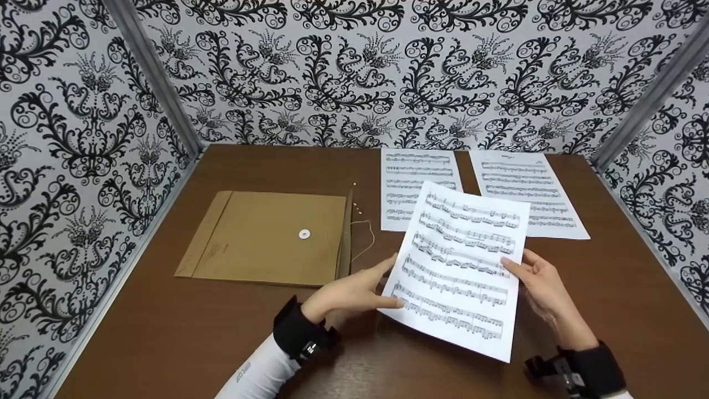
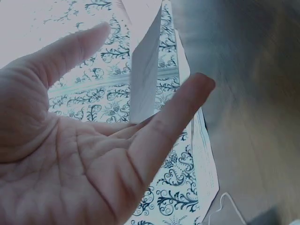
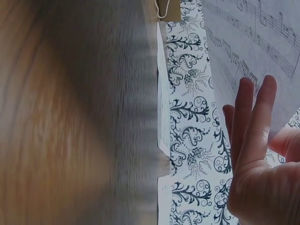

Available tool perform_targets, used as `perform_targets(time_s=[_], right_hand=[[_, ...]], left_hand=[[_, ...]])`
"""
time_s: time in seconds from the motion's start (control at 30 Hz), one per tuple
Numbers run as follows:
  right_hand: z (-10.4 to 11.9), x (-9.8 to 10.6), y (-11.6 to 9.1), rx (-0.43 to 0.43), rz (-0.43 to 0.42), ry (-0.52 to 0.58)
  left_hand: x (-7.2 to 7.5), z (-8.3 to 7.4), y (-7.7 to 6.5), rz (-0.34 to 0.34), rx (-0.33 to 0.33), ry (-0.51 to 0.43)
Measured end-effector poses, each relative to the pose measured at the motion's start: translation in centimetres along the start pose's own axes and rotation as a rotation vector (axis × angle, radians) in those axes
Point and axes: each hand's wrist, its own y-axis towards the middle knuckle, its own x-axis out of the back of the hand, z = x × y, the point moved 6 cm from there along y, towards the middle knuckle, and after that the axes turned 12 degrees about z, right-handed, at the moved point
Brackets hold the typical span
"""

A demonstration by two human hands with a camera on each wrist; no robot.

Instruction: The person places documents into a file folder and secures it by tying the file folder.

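Music sheet (image 1: 460, 266) held above the bench (image 1: 609, 288), right of centre in the frame, its long axis running top to bottom with the upper end leaning slightly right. A brown envelope (image 1: 266, 238) lies at centre left, its right edge toward the sheet; the left hand (image 1: 354, 291) is the nearer to it. The right hand (image 1: 543, 282) pinches the sheet's right edge, thumb in front; the left hand's fingers are spread about the lower left edge, with no grip evident. Staves cover the sheet and two printed pages (image 1: 393, 205) behind; a small heading, the envelope's faint stamp and the left sleeve's (image 1: 260, 366) lettering are unreadable.
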Motion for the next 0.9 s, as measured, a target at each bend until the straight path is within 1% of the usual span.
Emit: perform_targets(time_s=[0.07, 0.2, 0.3, 0.43, 0.53, 0.73, 0.9], right_hand=[[0.0, -0.2, 0.1, 0.009, -0.002, 0.016], [0.1, -0.7, 0.1, 0.023, -0.003, 0.046], [0.2, -1.0, 0.1, 0.027, -0.007, 0.063], [0.4, -1.4, -0.1, 0.023, -0.010, 0.063], [0.4, -1.5, -0.1, 0.020, -0.013, 0.071], [0.6, -1.9, 0.0, 0.010, -0.022, 0.077], [0.9, -2.2, 0.2, 0.021, -0.001, 0.083]], left_hand=[[0.2, -0.1, -0.1, -0.009, -0.015, -0.030], [0.5, -0.5, -0.2, -0.013, -0.068, -0.098], [0.5, -0.5, -0.2, -0.007, -0.100, -0.175], [0.9, -0.3, -0.2, -0.021, -0.118, -0.203], [1.5, -0.1, -0.2, -0.040, -0.136, -0.226], [2.8, -0.1, -0.4, -0.069, -0.194, -0.364], [4.1, 0.2, -0.8, -0.103, -0.232, -0.431]])
